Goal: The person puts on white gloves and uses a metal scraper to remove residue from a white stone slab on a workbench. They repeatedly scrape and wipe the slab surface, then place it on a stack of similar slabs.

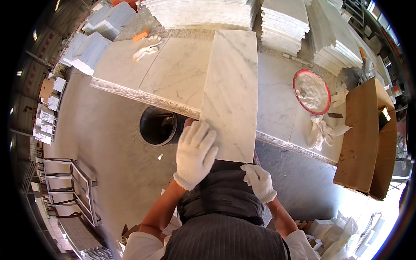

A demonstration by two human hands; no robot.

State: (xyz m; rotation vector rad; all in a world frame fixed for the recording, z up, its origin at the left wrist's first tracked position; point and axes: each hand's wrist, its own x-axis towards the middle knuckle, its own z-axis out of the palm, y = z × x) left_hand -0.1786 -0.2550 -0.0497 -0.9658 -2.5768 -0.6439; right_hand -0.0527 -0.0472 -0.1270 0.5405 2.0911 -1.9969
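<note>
A smooth, grey-veined rectangular slab [234,86] runs from centre toward twelve o'clock. The knit-gloved left hand [196,151], at its seven o'clock, has fingers extended; the right hand [259,182], at five, curls, its grip impossible to tell. Red lettering [47,41] at ten is too small to read.

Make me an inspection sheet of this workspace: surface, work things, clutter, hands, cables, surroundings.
Surface: grey-veined white stone worktop, rough front edge.
Work things: long rectangular grey-veined white stone panel, near end past that edge.
Clutter: round red-rimmed basin of white paste; crumpled white fabric glove; small orange block.
Hands: white-gloved left hand at panel's left edge; white-gloved right hand by its near right corner; grip unclear.
Cables: nothing clearly seen.
Surroundings: round black bucket; open brown cardboard box; stacked white slabs.
</note>
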